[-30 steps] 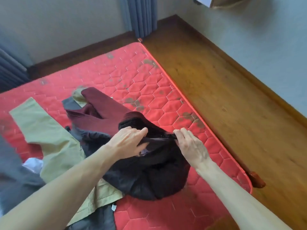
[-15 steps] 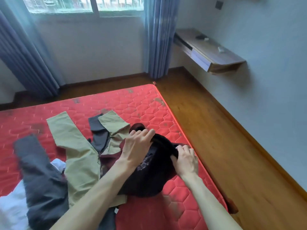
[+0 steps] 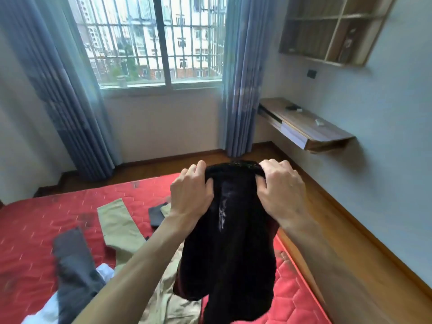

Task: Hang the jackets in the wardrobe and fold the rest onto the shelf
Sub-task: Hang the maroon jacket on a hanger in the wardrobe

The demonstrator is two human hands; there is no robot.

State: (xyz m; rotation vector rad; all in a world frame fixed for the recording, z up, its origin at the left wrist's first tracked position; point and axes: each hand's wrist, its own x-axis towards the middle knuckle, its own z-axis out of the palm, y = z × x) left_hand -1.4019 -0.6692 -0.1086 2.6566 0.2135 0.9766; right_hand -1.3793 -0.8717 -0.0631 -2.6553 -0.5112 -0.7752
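Note:
A black fuzzy garment (image 3: 233,249) with a pale embroidered mark hangs in the air in front of me, over the red mattress (image 3: 42,228). My left hand (image 3: 190,195) grips its top edge on the left. My right hand (image 3: 281,190) grips the top edge on the right. On the mattress lie khaki trousers (image 3: 119,228), a dark grey garment (image 3: 74,260) and something white (image 3: 45,312) at the lower left. A dark red piece shows behind the black garment's lower edge. No wardrobe is in view.
A floating wooden desk (image 3: 311,129) with small items juts from the right wall, under a wooden cubby shelf (image 3: 332,29). Blue curtains (image 3: 240,90) flank a barred window (image 3: 149,40). Wooden floor (image 3: 350,265) runs along the mattress's right side.
Both hands have lifted the black garment off the mattress up to chest height, so it now hangs free. My view has tilted up from the bed to the window and wall.

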